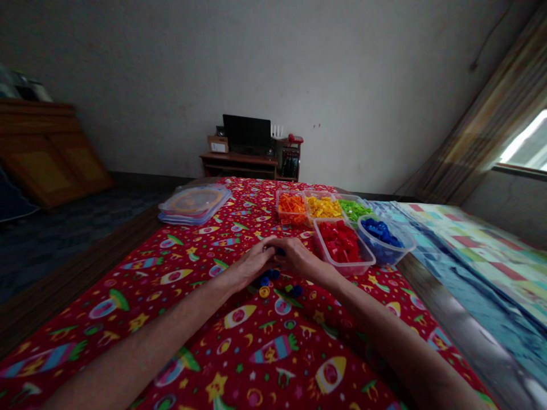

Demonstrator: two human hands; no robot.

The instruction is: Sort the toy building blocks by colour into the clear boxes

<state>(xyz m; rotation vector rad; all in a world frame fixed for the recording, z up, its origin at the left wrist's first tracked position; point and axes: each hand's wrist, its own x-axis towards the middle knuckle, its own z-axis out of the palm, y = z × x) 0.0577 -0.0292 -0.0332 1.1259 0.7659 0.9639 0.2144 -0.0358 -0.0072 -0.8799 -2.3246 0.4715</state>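
Observation:
My left hand (256, 257) and my right hand (296, 256) meet above the red patterned cloth, fingers curled inward and touching. Between them shows a bit of a dark blue plastic piece (279, 250), mostly hidden by the fingers; both hands are closed round it. Just below, on the cloth, lie small blue pieces (265, 281), partly covered by my left hand. Close to these is a round yellow piece (264, 292). Under my right wrist lie a small green piece (289, 288) and another blue piece (297, 291).
Clear tubs hold bricks sorted by colour: orange (292, 208), yellow (323, 207), green (355, 210), red (341, 242) and blue (382, 231). Stacked lids (192, 205) lie at the back left. Beyond the table stands a desk with a monitor (247, 132); a bed (461, 245) is at right.

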